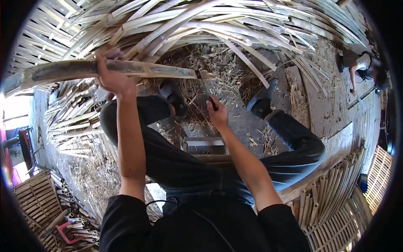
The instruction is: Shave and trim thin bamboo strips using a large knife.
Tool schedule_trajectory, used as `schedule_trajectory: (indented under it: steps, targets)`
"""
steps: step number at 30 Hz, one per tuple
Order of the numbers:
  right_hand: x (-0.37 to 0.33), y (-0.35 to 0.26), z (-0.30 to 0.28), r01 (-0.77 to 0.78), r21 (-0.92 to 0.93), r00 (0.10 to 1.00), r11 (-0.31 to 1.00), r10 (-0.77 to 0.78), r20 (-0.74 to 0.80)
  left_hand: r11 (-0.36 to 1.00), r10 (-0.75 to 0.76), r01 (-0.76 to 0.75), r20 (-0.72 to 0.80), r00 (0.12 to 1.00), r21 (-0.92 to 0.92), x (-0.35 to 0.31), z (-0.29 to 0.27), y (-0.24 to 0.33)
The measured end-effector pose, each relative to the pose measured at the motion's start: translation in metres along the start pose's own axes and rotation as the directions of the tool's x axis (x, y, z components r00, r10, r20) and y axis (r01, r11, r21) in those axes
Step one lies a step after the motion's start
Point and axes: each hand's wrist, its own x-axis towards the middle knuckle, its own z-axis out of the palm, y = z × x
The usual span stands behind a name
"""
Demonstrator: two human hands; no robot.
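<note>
My left hand (115,77) is closed around a long split bamboo piece (155,69), which stretches across from the far left edge to the middle. Its hollow inner side shows dark patches, and its right end lies above the littered ground. Below that end, my right hand (218,115) grips the dark handle of a hand tool (213,103). I cannot make out the tool's blade or its exact kind. The hand and the bamboo are apart.
Many bamboo strips (189,27) are heaped in front. Shavings (222,63) litter the ground between my feet. A small wooden stool (205,143) stands between my legs. Bamboo poles (315,197) lie at right, with another person (361,63) beyond. A pink saw frame (67,233) lies lower left.
</note>
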Motion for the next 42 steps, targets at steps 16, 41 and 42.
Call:
schedule_trajectory:
  steps: [16,41,42]
  targets:
    - [-0.07,-0.182,-0.084,0.175,0.428,0.984,0.887,-0.172,-0.048,0.996,0.092,-0.092,-0.109,0.99,0.003,0.023,-0.019,-0.012]
    - [-0.06,-0.126,-0.066,0.248,0.391,0.952,0.887,-0.149,-0.267,0.983,0.154,-0.12,0.273,0.95,-0.136,0.006,-0.022,-0.003]
    - [-0.06,-0.095,-0.064,0.356,0.233,0.93,0.905,-0.321,-0.176,0.974,0.196,-0.145,0.325,0.925,-0.175,0.006,-0.023,-0.001]
